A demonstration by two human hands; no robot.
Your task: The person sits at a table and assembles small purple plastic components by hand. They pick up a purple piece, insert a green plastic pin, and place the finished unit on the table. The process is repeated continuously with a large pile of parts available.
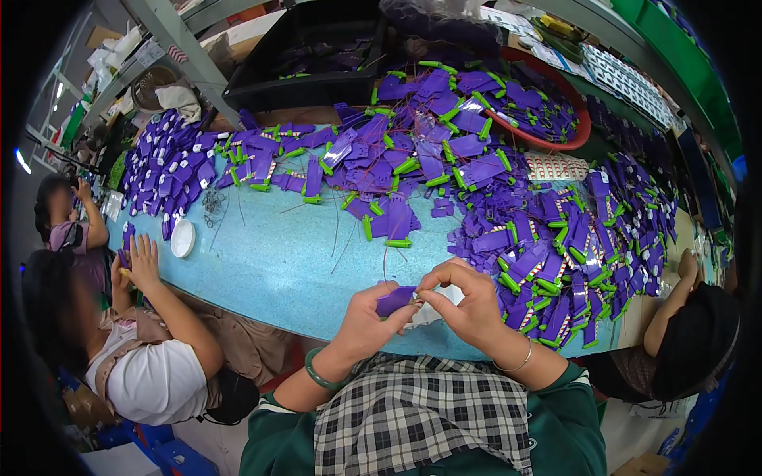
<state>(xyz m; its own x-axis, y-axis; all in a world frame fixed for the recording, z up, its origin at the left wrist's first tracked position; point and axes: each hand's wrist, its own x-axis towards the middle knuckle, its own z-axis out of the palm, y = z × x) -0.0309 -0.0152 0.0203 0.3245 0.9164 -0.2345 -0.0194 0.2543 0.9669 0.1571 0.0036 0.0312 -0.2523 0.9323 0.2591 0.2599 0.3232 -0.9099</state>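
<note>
Here, the left hand [365, 317] has its grip snug on a small purple piece [393, 301], up over the near edge of the blue table [270, 262]. The right hand [468, 300] has its grip pinched together at the right end of that piece, but I cannot tell on what. A big heap of purple and green parts [548, 254] lies to the right, and a round white dish [182, 238] sits on the left, near a co-worker's hand [144, 266].

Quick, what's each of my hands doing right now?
Left hand: closed, holding a purple piece.
Right hand: closed in a pinch at the piece's end; what's pinched can't be told.
</note>
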